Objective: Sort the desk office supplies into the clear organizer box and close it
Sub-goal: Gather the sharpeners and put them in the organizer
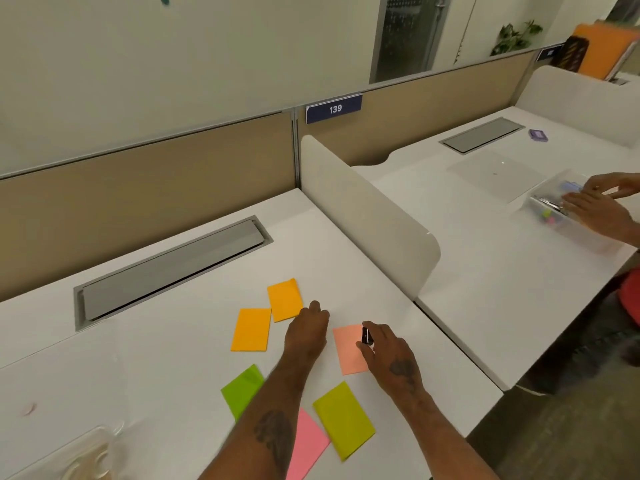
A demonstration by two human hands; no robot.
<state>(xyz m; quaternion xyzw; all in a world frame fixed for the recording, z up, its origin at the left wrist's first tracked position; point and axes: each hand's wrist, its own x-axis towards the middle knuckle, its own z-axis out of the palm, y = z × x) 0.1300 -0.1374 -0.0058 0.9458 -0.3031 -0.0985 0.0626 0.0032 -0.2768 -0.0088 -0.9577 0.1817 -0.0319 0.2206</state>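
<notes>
Several coloured paper pads lie on the white desk (138, 358): two orange pads (250, 329) (284, 299), a salmon pad (349, 349), a green pad (242, 389), a yellow-green pad (343, 419) and a pink pad (306, 445). My left hand (306, 329) rests knuckles up beside the far orange pad, fingers curled; whether it holds anything is hidden. My right hand (384, 351) hovers over the salmon pad, pinching a small black clip (366, 336). A clear organizer box (86, 455) shows at the bottom left edge.
A white divider (363, 216) separates my desk from the neighbouring one, where another person's hands (595, 202) work in a clear box (554, 209). A grey cable hatch (169, 268) sits at the back of my desk. A beige partition runs behind.
</notes>
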